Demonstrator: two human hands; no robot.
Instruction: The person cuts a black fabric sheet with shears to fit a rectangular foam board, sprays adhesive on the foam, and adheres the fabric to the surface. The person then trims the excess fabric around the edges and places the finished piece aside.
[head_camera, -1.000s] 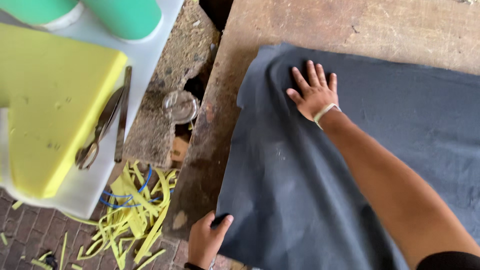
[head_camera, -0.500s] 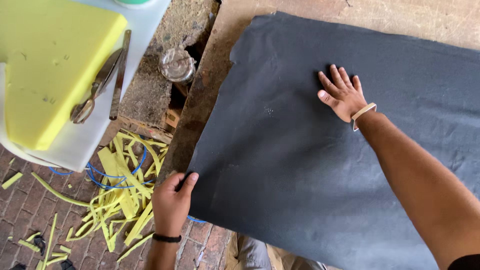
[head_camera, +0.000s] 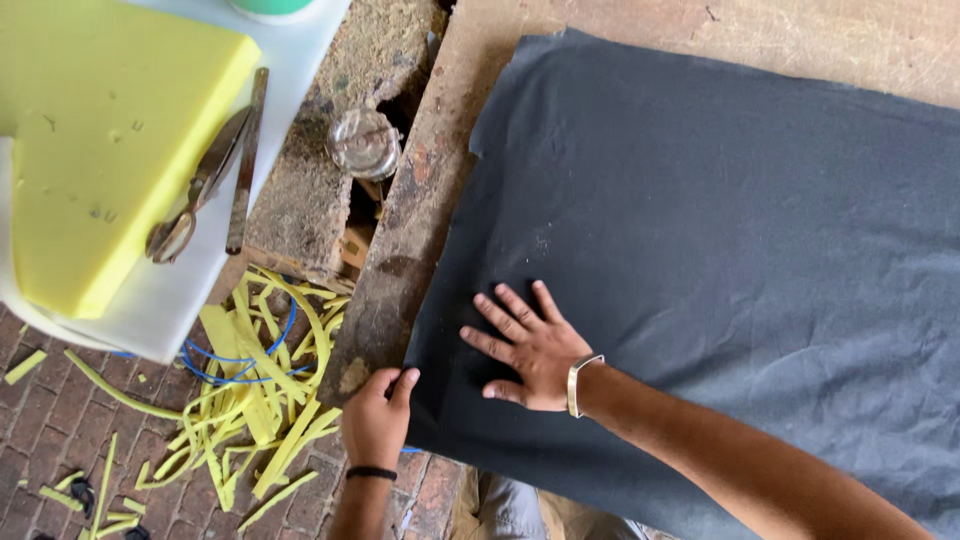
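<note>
A large dark grey sheet of fabric lies spread over a worn wooden table. My right hand rests flat on the fabric near its lower left corner, fingers spread, a bracelet at the wrist. Just left of it, my left hand grips the fabric's left edge at the table's side, thumb on top. A black band circles that wrist.
At the left a white stand carries a yellow foam block and large metal shears. Yellow foam strips and blue cord litter the brick floor. A round metal tin sits on a rough block beside the table.
My right hand has slid from the upper middle of the fabric down toward its lower left corner, close to my left hand. The left hand stays on the fabric's edge.
</note>
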